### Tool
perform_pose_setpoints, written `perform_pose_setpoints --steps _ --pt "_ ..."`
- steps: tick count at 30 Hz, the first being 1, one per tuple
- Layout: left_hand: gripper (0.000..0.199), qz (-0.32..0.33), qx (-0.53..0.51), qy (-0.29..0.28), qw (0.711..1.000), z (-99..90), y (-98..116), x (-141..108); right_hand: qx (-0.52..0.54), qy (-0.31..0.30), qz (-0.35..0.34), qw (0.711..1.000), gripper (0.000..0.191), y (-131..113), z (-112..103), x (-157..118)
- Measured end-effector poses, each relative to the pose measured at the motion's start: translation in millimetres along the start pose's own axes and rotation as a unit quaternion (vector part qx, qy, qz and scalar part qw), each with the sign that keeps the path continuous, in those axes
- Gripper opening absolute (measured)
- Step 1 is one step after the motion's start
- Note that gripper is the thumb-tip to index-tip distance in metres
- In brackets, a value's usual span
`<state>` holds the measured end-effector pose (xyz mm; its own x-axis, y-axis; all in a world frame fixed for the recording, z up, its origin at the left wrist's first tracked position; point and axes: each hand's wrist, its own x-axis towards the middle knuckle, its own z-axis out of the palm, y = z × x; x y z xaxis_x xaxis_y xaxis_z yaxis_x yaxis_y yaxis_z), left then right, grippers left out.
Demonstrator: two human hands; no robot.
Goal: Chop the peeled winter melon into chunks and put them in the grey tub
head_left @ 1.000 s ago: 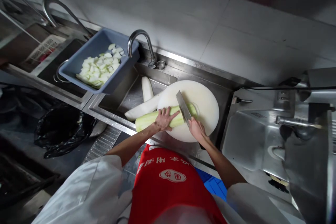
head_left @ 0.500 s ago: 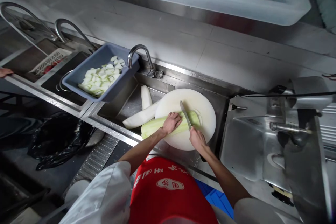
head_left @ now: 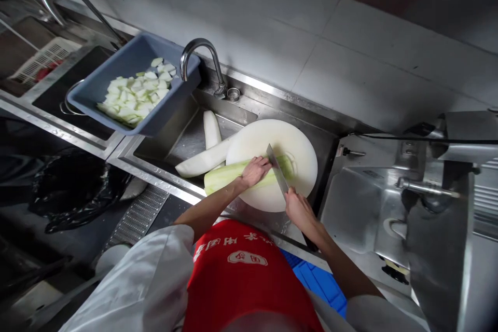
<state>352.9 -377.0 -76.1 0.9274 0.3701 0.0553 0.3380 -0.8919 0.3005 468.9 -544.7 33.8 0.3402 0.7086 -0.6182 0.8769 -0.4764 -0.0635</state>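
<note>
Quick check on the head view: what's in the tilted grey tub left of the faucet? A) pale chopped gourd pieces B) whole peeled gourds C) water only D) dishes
A: the grey tub holds a heap of pale chopped gourd pieces; the whole peeled gourds lie in the sink instead, beside the cutting board.

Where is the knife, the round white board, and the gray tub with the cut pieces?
knife (head_left: pixel 277 168), head view, flat of the blade
round white board (head_left: pixel 286 137), head view, bare top surface
gray tub (head_left: pixel 128 59), head view, inner back wall
</note>
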Motion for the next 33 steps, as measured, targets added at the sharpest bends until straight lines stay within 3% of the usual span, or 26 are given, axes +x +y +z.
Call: perform_pose_setpoints --steps 6,9,16,25,33 --pt "0.035 0.008 -0.014 -0.008 1.0 -1.8 -2 -2 0.046 0.026 0.013 0.999 0.029 -21 7 52" --pt "0.035 0.01 -0.01 -0.002 1.0 -2.3 -1 -3 0.043 0.031 0.007 0.999 0.03 -15 2 47" --pt "0.033 0.01 -0.01 0.008 1.0 -1.7 1 -3 0.012 0.012 -0.005 1.0 0.029 3 -11 -1" --pt "0.034 0.007 -0.038 0.006 0.999 0.9 -2 -4 0.047 0.045 0.003 0.998 0.032 -24 15 55" --pt "0.038 -0.015 -0.055 0.044 0.997 11.7 -2 -11 0.063 0.053 0.026 0.996 0.031 1 11 66"
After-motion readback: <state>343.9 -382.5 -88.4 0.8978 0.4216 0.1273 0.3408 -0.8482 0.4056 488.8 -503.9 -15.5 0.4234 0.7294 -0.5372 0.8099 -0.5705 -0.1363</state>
